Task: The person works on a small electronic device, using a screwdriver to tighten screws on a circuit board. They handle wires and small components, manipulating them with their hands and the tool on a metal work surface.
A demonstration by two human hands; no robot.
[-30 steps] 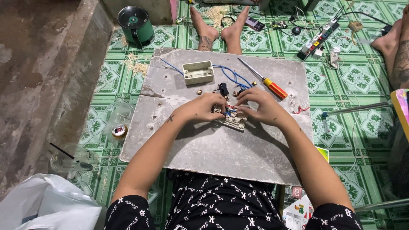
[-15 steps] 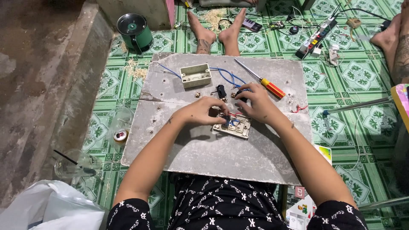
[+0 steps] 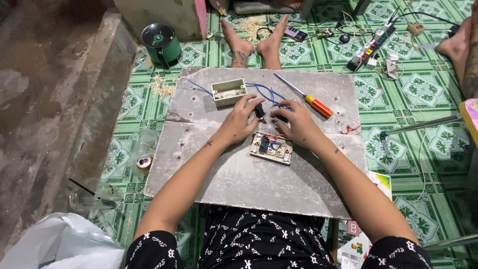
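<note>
Wiring stage, by the look of it: both hands sit just beyond the beige rectangular switch plate (image 3: 271, 148), which lies back-side up on the grey slab surface (image 3: 239, 184) with red and blue leads showing in its open back.

Left hand (image 3: 242, 118) is curled, fingertips pinched on a small black part (image 3: 259, 110) near the blue wires (image 3: 269, 92). Right hand (image 3: 295, 122) is also curled, fingertips on another small dark piece; can't tell whether it grips or only touches.

My read: next move needs a fine pinch to seat that part or a wire end into the plate, then probably the screwdriver.

Around:
- cream open wall box (image 3: 229, 91) just beyond the left hand, blue wires running from it
- orange-handled screwdriver (image 3: 304, 95) right of the wires, in reach
- loose red wire scrap (image 3: 350, 129) at the slab's right edge
- green round tin (image 3: 161, 43) and white power strip (image 3: 369, 47) on the tiled floor, well apart

Blue wire loops crowd the fingertips; snag risk.
</note>
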